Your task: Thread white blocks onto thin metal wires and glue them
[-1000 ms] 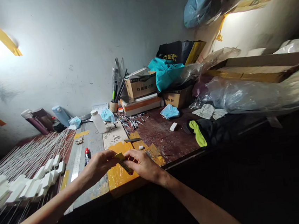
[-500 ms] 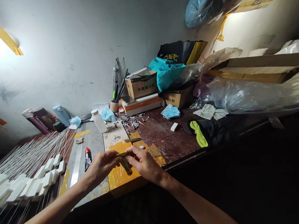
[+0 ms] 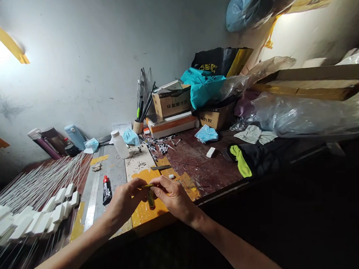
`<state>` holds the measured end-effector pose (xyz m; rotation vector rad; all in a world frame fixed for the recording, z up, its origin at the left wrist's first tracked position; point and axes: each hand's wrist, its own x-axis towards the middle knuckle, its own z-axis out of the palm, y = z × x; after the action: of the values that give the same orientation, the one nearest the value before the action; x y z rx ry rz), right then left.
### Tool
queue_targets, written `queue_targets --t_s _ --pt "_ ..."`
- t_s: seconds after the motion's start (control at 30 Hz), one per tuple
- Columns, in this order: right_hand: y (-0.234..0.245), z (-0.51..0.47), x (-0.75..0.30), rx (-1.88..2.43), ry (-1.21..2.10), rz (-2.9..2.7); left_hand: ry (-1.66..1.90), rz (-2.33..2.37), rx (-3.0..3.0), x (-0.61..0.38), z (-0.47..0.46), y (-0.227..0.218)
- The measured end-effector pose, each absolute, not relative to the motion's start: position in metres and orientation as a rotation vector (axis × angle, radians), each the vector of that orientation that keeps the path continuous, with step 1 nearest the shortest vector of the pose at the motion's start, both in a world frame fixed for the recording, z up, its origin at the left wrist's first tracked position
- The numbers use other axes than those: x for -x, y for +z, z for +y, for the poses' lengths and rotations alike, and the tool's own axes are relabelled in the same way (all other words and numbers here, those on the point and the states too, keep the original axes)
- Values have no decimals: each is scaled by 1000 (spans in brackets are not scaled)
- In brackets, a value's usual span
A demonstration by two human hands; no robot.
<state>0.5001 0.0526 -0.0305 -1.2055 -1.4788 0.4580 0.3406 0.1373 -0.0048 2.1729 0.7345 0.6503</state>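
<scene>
Both of my hands meet over the yellow-taped board point(image 3: 139, 210) at the table's front edge. My left hand point(image 3: 125, 199) pinches one side of a thin yellow edge, and my right hand point(image 3: 173, 196) pinches the other. Just beneath it a small yellow-and-dark tube point(image 3: 150, 200) points its red cap downward. The yellow edge looks like the tube's flat end, though fingers partly hide the join. Left of my hands lies a black tube with a red cap point(image 3: 106, 190). Behind them rest a dark flat blade point(image 3: 161, 167) and a small white piece point(image 3: 171, 176).
A steel ruler point(image 3: 92, 202) lies left, beside white blocks on thin rods point(image 3: 58, 214). Farther back stand a white bottle point(image 3: 120, 145), a cup of rods point(image 3: 138, 126) and cardboard boxes point(image 3: 172, 103). Right are a blue mask point(image 3: 206, 134), a white block point(image 3: 211, 152) and dark cloth point(image 3: 258, 160).
The tube has swung from a slant to nearly upright. My left fingers have shifted a little along the yellow edge. The whole view has moved slightly.
</scene>
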Motion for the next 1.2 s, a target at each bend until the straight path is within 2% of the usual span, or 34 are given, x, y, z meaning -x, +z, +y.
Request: queue_targets --t_s 0.17,0.33,0.5,0.63,0.77,1.03,1.2 --pt "-23 48 -499 1258 444 -1430 609 585 -1903 -340 131 0" --pt "-15 47 -501 1245 377 -1529 618 623 -1997 -338 125 7" --pt "-18 52 -495 1215 344 -1502 707 642 -2035 -340 123 -5" --pt "-24 58 -492 1215 512 -1341 838 717 -2097 -342 127 -16" --pt "-25 59 -496 1203 714 -1298 716 632 -2015 -340 132 -15" --pt "-13 48 -498 1256 670 -1388 693 580 -1913 -341 119 1" --pt "-19 49 -490 1265 397 -1442 775 585 -1944 -342 116 -4"
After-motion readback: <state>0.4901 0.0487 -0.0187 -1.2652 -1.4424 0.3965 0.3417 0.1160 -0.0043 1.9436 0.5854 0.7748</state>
